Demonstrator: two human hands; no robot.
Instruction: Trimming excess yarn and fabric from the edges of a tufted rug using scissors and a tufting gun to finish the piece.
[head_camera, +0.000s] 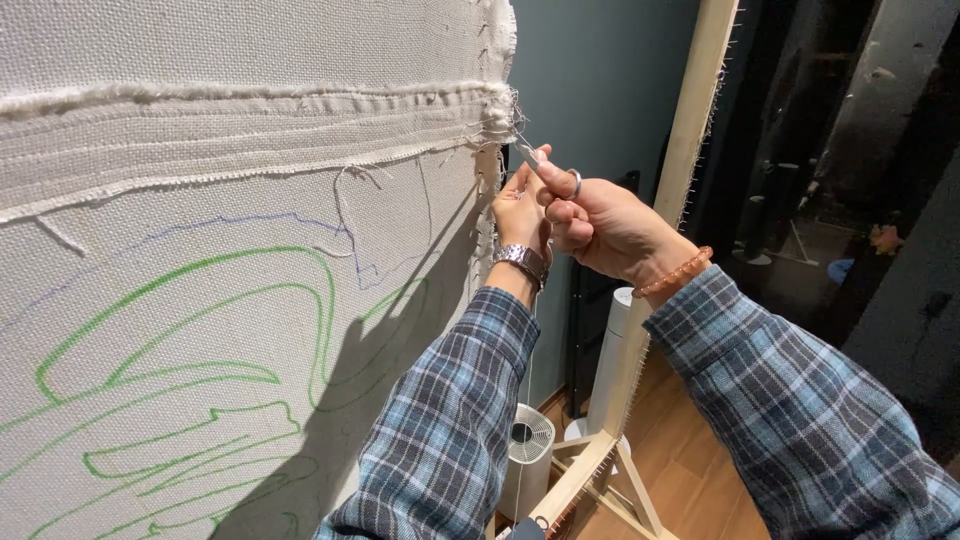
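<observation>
A large cream cloth (200, 330) with green line drawings hangs stretched in front of me, with a folded frayed hem (250, 130) across its upper part. My left hand (520, 210), with a metal wristwatch, touches the cloth's right edge just below the hem. My right hand (600, 220), wearing a bead bracelet, holds small metal scissors (550, 170) with a finger through one ring. The blades point at the frayed corner (500, 115) of the hem. Both sleeves are blue plaid.
A pale wooden frame post (690, 120) with a row of small nails stands right of my hands, on a wooden foot (590, 480). Below stand a white cylinder appliance (525, 450) and a white column (612, 370) on wood flooring. Behind is a teal wall (590, 90).
</observation>
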